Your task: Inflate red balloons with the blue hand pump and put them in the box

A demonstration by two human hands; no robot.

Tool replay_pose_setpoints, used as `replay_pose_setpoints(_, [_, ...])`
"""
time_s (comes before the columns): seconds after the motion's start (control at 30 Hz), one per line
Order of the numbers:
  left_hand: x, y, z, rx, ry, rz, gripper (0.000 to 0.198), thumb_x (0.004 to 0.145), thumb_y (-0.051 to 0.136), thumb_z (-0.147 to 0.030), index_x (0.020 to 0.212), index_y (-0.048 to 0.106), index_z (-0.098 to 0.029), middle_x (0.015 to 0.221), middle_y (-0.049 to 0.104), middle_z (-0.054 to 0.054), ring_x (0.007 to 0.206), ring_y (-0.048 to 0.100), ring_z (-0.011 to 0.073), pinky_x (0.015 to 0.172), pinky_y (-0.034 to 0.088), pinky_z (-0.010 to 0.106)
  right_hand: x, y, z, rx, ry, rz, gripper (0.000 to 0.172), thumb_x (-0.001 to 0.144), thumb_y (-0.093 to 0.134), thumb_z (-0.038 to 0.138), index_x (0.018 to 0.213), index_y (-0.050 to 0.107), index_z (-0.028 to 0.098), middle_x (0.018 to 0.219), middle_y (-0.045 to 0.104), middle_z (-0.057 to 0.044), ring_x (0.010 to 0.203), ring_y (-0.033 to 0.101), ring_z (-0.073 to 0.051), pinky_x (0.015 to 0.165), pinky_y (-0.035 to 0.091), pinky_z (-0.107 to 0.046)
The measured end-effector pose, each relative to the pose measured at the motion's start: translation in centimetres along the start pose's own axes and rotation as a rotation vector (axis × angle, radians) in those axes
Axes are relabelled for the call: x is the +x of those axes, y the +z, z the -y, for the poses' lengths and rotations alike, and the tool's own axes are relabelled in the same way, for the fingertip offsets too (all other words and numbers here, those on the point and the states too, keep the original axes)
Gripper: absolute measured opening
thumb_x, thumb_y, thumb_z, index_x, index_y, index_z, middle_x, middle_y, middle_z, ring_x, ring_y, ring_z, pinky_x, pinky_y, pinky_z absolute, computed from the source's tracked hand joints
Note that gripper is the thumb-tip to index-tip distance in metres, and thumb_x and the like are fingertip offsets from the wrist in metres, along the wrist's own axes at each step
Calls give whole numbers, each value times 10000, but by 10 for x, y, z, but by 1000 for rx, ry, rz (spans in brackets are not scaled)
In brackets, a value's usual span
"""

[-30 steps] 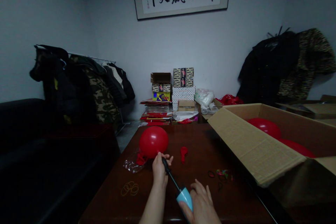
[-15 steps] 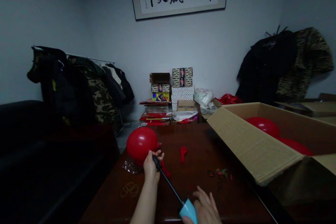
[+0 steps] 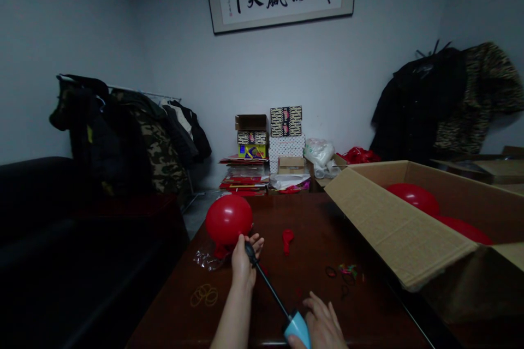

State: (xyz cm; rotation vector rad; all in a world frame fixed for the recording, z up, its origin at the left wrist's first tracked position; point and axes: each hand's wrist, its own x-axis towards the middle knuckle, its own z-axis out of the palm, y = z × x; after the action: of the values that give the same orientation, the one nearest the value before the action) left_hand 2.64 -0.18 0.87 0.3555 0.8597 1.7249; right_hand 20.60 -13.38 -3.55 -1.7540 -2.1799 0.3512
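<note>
A partly inflated red balloon stands over the far left part of the table, joined at its neck to the black nozzle end of a hand balloon pump. My left hand is closed around that joint, pinching the balloon's neck against the nozzle, its outer fingers loosely curled. From there a thin dark rod slants down to the light blue pump body. My right hand holds the blue body between thumb and palm, with its other fingers stretched out. A flat red balloon lies beyond, on the tabletop.
Yellow rubber bands and crumpled clear plastic lie on the dark wooden table at left. Small coloured bands lie at right. Beside them, an open cardboard box contains red balloons. A black sofa stands left.
My left hand and the inflated balloon have shifted slightly right in the picture, partly because the view moved. The pump's rod and blue body keep nearly the same pose; the right hand stays on it.
</note>
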Motion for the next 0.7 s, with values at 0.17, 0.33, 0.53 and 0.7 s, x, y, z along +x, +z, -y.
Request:
replay_pose_setpoints(0.17, [-8, 2, 9, -1, -46, 10, 184, 847, 559, -335, 756, 495, -188, 767, 721, 70, 660, 706, 205, 681, 532, 329, 4, -1, 5, 12, 3, 3, 518, 843, 465, 556, 1045, 663, 122, 1311, 533, -180, 1314, 362, -337, 1102, 207, -520])
replay_pose_setpoints(0.33, [-17, 7, 16, -3, -82, 21, 177, 829, 585, -334, 772, 510, -184, 764, 721, 77, 647, 703, 202, 695, 526, 335, 10, -6, 8, 45, 1, 1, 518, 870, 429, 515, 1089, 641, 96, 1303, 534, -188, 1314, 364, -329, 1100, 210, -517])
replay_pose_setpoints(0.53, [-24, 9, 20, 1, -107, 49, 225, 801, 613, -372, 750, 495, -188, 778, 723, 79, 645, 700, 206, 674, 514, 322, 18, -13, 11, 114, 2, 58, 557, 884, 387, 525, 1150, 608, 89, 1330, 505, -184, 1333, 329, -329, 1108, 187, -525])
replay_pose_setpoints(0.7, [-32, 9, 28, 8, -132, 91, 250, 781, 634, -395, 750, 495, -190, 786, 725, 79, 638, 700, 206, 677, 504, 313, 28, -21, 19, 137, 4, 42, 537, 907, 348, 493, 1158, 600, 91, 1319, 510, -171, 1331, 330, -320, 1111, 183, -514])
